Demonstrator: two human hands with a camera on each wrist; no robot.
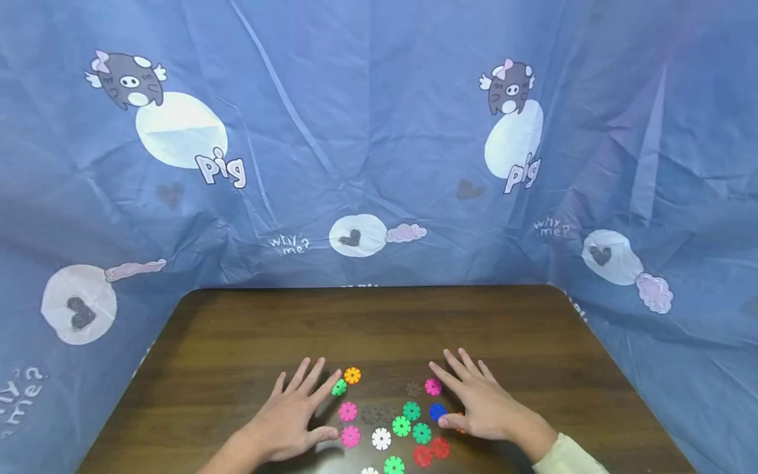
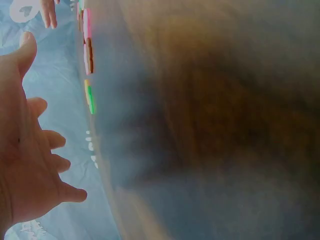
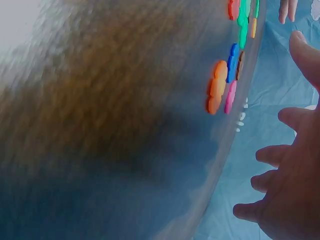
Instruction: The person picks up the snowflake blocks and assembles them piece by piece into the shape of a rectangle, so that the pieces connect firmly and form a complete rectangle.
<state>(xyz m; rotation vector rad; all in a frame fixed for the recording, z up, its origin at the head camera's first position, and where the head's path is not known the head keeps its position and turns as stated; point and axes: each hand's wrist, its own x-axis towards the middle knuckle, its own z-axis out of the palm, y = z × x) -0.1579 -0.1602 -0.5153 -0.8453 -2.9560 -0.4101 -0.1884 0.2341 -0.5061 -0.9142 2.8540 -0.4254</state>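
My left hand [image 1: 291, 415] has its fingers spread over the left side of a group of colourful notched plastic discs, its index fingertip beside a green disc [image 1: 339, 387]. Two pink discs [image 1: 348, 412] lie near its thumb. Across the group, my right hand [image 1: 482, 403] also spreads its fingers, with a blue disc [image 1: 437, 412] by the thumb and a magenta disc [image 1: 433, 386] by the index finger. An orange disc [image 3: 217, 87] is partly hidden under that hand in the head view. In the wrist views both hands appear raised above the tabletop, holding nothing.
Between the hands lie green discs [image 1: 401, 426], white discs [image 1: 381, 439], red discs [image 1: 423, 455] and dark brown discs [image 1: 372, 415]. A yellow-orange disc [image 1: 352, 375] lies farther back. The brown wooden table [image 1: 379, 322] meets a blue printed cloth [image 1: 367, 164] behind and at both sides.
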